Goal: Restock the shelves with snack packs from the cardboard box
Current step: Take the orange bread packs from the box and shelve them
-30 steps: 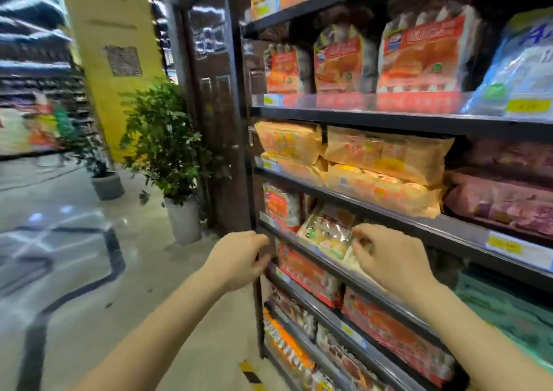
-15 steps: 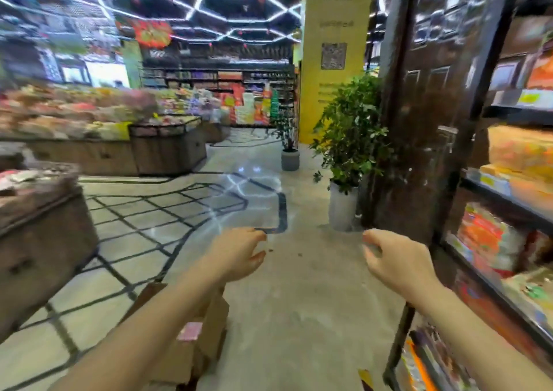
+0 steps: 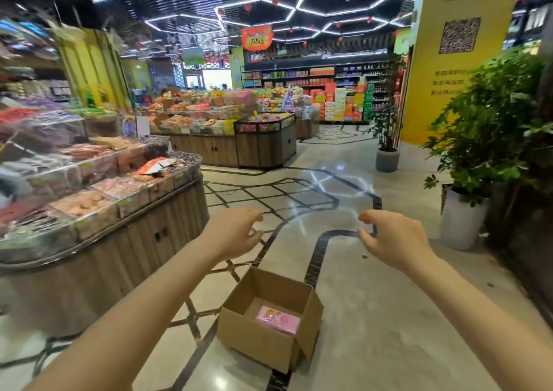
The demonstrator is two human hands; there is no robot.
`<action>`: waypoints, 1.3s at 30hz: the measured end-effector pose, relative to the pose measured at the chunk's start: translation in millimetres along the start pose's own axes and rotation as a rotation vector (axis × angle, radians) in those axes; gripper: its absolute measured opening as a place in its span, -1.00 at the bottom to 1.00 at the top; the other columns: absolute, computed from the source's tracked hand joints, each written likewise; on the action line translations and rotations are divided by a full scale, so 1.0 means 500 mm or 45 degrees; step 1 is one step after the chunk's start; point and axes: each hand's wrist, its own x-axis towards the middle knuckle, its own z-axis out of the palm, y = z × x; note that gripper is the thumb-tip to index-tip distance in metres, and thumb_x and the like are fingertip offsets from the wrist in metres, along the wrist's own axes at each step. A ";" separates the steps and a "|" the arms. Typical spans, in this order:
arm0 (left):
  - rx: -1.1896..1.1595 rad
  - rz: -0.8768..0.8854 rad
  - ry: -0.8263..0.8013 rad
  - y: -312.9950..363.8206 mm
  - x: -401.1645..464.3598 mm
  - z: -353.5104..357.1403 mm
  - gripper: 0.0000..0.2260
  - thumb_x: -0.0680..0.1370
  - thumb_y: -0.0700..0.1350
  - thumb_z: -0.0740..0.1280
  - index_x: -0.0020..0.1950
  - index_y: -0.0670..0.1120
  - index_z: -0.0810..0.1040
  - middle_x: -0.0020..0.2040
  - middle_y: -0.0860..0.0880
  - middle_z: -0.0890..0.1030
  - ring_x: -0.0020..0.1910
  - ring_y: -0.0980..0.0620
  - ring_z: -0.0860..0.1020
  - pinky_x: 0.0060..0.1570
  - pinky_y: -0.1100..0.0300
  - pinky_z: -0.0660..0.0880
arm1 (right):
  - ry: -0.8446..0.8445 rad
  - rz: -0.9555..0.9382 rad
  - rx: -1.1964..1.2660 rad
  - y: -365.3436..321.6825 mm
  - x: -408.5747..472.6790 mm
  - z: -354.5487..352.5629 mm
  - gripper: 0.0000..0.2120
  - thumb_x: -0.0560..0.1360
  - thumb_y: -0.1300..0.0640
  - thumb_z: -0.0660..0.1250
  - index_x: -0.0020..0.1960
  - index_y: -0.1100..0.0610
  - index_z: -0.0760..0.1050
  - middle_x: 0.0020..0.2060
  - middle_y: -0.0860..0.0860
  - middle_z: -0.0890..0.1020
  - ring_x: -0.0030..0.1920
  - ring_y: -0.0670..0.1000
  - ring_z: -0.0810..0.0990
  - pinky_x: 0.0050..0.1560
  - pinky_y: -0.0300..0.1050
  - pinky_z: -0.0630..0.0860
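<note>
Risks, largest first. The wooden display island (image 3: 98, 241), loaded with clear bins of loose snacks, stands near the cardboard box (image 3: 269, 318) on the person's left; a wide swing of the left arm while stooping may knock its edge. The potted plant in the white pot (image 3: 462, 217) stands well apart on the right and matters less. The box sits open on the glossy tiled floor (image 3: 389, 315), below and between the two outstretched arms; its light walls may slide or tip if a pack is dragged out against one side. The pink snack pack (image 3: 277, 322) lies flat at the bottom of the box, so a deep reach is needed, and its slick film may slip from a shallow pinch.

Hands. The left hand (image 3: 232, 232) and the right hand (image 3: 393, 238) both hover above the box, fingers loosely curled, holding nothing.

Count. Display islands in the near field: one. Potted plants: two, the second in a grey pot (image 3: 387, 158) farther off. Boxes: one. Snack packs visible in it: one; any beneath cannot be told. Hands: two.
</note>
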 end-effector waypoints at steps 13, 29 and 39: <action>-0.020 -0.188 -0.014 -0.214 0.095 0.100 -0.67 0.57 0.03 0.21 0.31 -0.03 0.43 0.18 0.00 0.55 0.12 0.04 0.51 0.04 0.19 0.48 | -0.077 -0.164 0.020 -0.128 0.245 0.193 -0.68 0.52 -0.03 0.25 0.24 0.03 0.49 0.08 -0.02 0.64 0.01 -0.01 0.62 -0.09 -0.07 0.59; -0.069 -0.233 0.002 -0.460 0.479 0.233 -0.67 0.57 0.03 0.20 0.31 -0.03 0.44 0.17 -0.01 0.56 0.11 0.03 0.52 0.02 0.17 0.48 | -0.012 -0.199 0.103 -0.103 0.661 0.380 -0.70 0.53 0.02 0.25 0.24 0.06 0.50 0.07 -0.02 0.65 0.05 0.00 0.61 -0.15 -0.14 0.51; -0.084 -0.122 -0.030 -0.648 0.666 0.327 -0.65 0.57 0.04 0.20 0.33 -0.02 0.42 0.20 0.00 0.54 0.12 0.04 0.52 0.07 0.13 0.49 | -0.064 -0.087 0.025 -0.172 0.828 0.510 -0.67 0.55 -0.02 0.19 0.29 0.01 0.44 0.14 -0.08 0.60 0.10 -0.05 0.57 -0.07 -0.18 0.45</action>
